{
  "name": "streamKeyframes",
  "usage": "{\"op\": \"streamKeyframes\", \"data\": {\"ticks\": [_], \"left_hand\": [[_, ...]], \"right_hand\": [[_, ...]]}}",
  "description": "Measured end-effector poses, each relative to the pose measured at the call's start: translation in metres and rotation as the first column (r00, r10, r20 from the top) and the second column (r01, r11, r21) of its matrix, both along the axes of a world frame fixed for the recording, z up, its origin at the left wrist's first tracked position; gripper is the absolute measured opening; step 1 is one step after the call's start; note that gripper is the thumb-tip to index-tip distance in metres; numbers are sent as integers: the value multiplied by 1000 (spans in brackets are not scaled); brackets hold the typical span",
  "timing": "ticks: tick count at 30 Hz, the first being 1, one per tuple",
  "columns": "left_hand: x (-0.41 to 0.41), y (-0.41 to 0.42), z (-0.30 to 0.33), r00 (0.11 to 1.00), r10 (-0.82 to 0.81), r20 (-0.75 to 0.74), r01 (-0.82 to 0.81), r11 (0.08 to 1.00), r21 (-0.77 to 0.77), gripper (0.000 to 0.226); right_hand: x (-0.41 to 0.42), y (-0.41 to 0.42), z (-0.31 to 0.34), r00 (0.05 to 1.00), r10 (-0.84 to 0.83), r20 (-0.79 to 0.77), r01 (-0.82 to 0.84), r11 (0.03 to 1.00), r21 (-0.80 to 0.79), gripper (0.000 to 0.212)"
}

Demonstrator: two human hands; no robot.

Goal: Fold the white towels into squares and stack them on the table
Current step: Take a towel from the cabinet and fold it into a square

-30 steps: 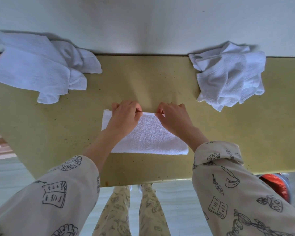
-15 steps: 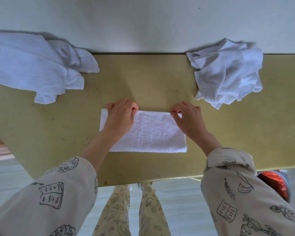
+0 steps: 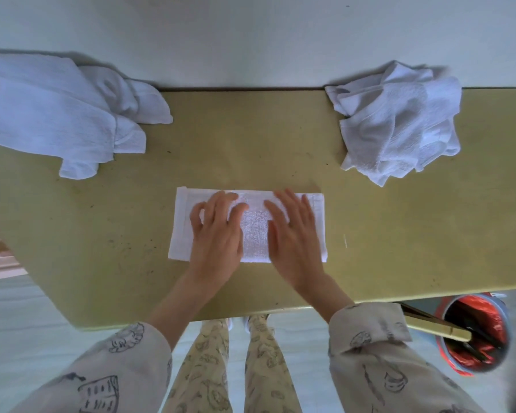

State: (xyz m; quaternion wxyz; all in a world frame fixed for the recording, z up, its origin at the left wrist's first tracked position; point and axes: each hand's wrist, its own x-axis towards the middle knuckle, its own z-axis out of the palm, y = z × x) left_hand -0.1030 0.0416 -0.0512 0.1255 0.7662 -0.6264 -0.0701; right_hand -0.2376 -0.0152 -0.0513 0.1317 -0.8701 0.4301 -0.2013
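A white towel (image 3: 255, 231), folded into a long rectangle, lies flat in the middle of the yellow-green table (image 3: 251, 138). My left hand (image 3: 216, 234) rests palm down on its left half, fingers spread and straight. On its right half my right hand (image 3: 295, 234) lies flat the same way. Neither hand grips the cloth. A loose white towel (image 3: 57, 114) lies crumpled at the far left of the table. Another crumpled white towel (image 3: 399, 123) sits at the far right, against the wall.
A pale wall (image 3: 251, 40) runs along the table's far edge. A bin lined with a red bag (image 3: 474, 335) stands on the floor under the right front corner. My legs (image 3: 236, 368) show below the near edge.
Both hands left the towel's far edge, where they pinched it, and came down flat on its top surface. The towel lies squarer than before.
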Motion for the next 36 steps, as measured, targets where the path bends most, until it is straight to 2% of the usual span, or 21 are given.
{"op": "streamKeyframes", "data": {"ticks": [2, 4, 9, 13, 19, 21, 25, 27, 29, 32, 34, 36], "left_hand": [[-3, 4, -10, 1000, -27, 3, 27, 998, 49, 37], [3, 2, -16, 999, -23, 28, 20, 995, 95, 38], [27, 10, -19, 986, -119, 115, 94, 975, 201, 51], [43, 18, -18, 991, -21, 132, -11, 972, 233, 53], [72, 34, -14, 995, 94, 30, -99, 945, 311, 60], [71, 35, -13, 984, 175, 18, -172, 928, 331, 65], [57, 34, 0, 892, 451, -33, -422, 857, 294, 62], [51, 30, 10, 815, 578, -32, -542, 781, 311, 57], [49, 21, 18, 727, 683, -67, -610, 687, 394, 55], [51, 6, 26, 600, 790, -126, -617, 557, 555, 52], [53, -1, 30, 587, 802, -114, -595, 523, 610, 50], [54, -5, 33, 596, 794, -120, -573, 525, 629, 48]], "right_hand": [[12, 12, -9, 997, 60, -39, -57, 996, 63, 34], [14, 13, -19, 991, 44, -129, -32, 995, 98, 41], [-9, 3, -31, 938, 50, -344, -27, 997, 73, 52], [-19, -2, -30, 921, 18, -388, 12, 997, 74, 56], [-19, -2, -29, 915, 17, -402, 12, 998, 68, 59], [-19, -2, -28, 912, 14, -410, 15, 998, 69, 60], [-18, -2, -27, 915, 8, -403, 20, 998, 66, 60], [-19, -2, -27, 912, 15, -409, 15, 997, 69, 60], [-19, -2, -26, 906, 23, -423, 12, 997, 80, 60], [-19, -2, -26, 904, 26, -427, 14, 996, 89, 61], [-19, -1, -25, 905, 27, -425, 13, 996, 91, 61], [-18, -2, -24, 906, 29, -423, 12, 996, 94, 61]]}}
